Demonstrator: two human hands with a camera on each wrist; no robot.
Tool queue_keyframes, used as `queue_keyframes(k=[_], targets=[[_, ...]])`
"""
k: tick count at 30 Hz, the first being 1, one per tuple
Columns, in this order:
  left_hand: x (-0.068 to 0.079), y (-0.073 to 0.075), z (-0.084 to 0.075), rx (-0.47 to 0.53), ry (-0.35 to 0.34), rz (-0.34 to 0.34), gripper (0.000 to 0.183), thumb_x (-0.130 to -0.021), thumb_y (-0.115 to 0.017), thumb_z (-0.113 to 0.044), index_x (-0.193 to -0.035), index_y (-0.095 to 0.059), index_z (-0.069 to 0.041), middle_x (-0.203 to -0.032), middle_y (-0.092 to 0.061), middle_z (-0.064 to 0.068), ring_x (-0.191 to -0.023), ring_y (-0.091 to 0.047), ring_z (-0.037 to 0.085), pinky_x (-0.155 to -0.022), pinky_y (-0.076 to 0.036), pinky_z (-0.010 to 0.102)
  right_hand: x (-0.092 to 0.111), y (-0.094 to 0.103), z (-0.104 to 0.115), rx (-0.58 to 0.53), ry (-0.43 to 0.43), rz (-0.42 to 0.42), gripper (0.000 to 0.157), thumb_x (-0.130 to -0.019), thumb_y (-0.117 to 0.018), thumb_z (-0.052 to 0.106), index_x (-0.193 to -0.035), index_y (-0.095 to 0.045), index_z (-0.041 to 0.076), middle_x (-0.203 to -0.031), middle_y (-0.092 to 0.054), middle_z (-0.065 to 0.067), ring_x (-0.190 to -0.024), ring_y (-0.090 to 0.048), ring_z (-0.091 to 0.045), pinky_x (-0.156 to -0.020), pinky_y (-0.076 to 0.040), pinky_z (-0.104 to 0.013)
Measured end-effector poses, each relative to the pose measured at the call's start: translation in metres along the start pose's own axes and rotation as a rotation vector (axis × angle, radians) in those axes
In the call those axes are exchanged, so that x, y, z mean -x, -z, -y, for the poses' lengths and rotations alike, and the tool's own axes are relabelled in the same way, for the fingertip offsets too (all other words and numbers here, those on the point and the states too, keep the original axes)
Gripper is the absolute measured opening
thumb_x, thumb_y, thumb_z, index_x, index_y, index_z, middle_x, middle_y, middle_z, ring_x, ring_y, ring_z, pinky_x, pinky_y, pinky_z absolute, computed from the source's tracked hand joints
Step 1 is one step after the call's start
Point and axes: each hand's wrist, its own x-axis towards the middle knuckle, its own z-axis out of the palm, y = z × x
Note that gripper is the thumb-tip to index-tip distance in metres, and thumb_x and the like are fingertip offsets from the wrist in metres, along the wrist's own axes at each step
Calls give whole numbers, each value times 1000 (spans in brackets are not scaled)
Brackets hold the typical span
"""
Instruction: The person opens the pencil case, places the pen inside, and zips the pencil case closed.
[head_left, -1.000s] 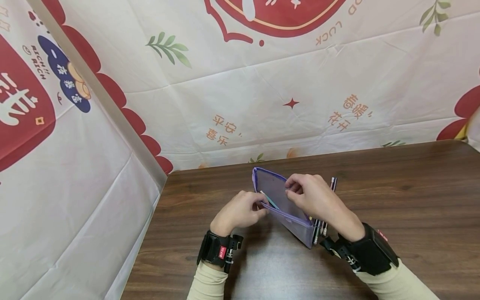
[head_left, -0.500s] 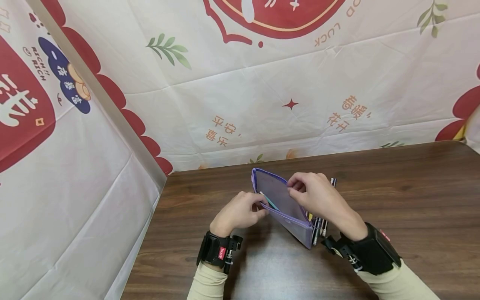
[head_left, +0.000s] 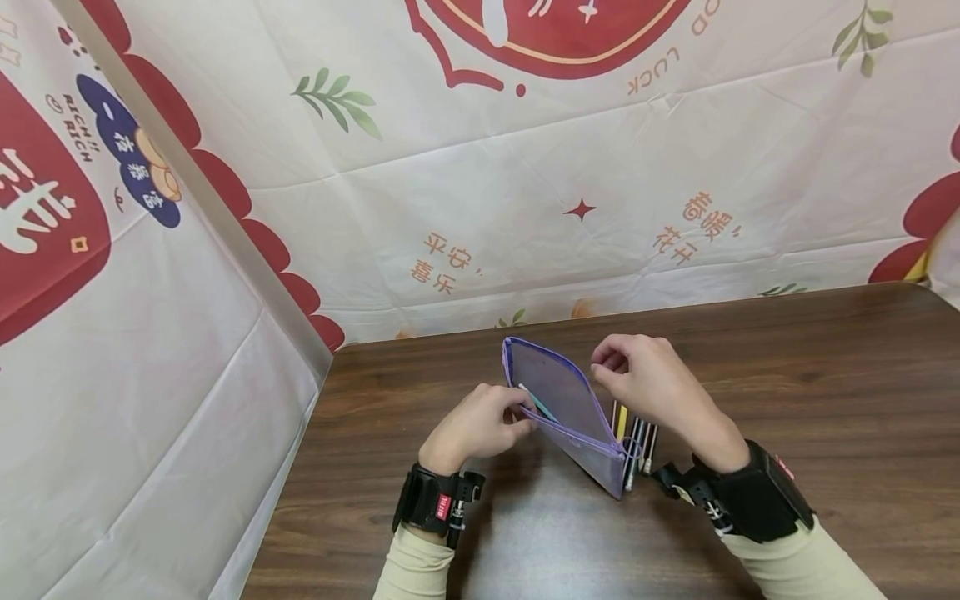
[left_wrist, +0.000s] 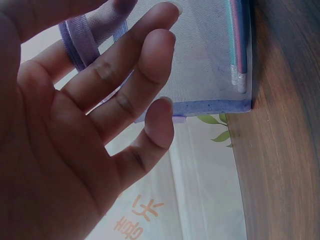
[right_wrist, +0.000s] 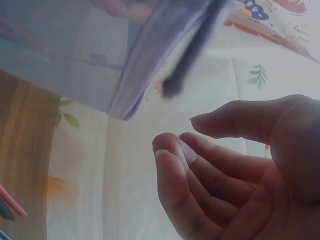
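Head view: left grip point(head_left: 474, 423) pinches the pouch point(head_left: 572, 398), right grip point(head_left: 648, 377) empty, loosely curled; likely mid-loading, next needing pencils point(head_left: 636, 437) at right.

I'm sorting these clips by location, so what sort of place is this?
Probably an indoor tabletop arranged for recording; I can't tell what room. A wood-grain table stands before printed white cloth, and the left hand holding a purple mesh pouch has a black device strapped at its wrist.
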Motion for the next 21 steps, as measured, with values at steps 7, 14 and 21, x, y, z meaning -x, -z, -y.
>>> queue_keyframes(k=[7, 14, 21], targets=[[0, -1, 0, 0, 1, 3, 5, -85, -64, -18, -85, -69, -16, -75, -66, -7, -68, -57, 2, -62, -48, 17, -2, 6, -7, 26, -11, -17, 8, -83, -63, 8, -85, -68, 2, -73, -69, -9, -65, -60, -18, -60, -51, -39], [0, 0, 0, 2, 6, 4, 5, -85, -64, -18, -85, -69, -16, -75, -66, -7, -68, -57, 2, -63, -48, 18, -3, 11, -16, 60, -43, -31, 8, -82, -63, 9, -83, -68, 2, -72, -68, -8, -64, -59, -18, -58, -48, -37], [0, 0, 0, 9, 3, 2, 5, -84, -64, -17, -85, -68, -16, -74, -66, -8, -68, -57, 2, -62, -48, 17, -3, 16, -18, 56, -75, 19, 11, -83, -63, 11, -84, -68, 1, -73, -68, -9, -64, -58, -17, -58, -47, -36]])
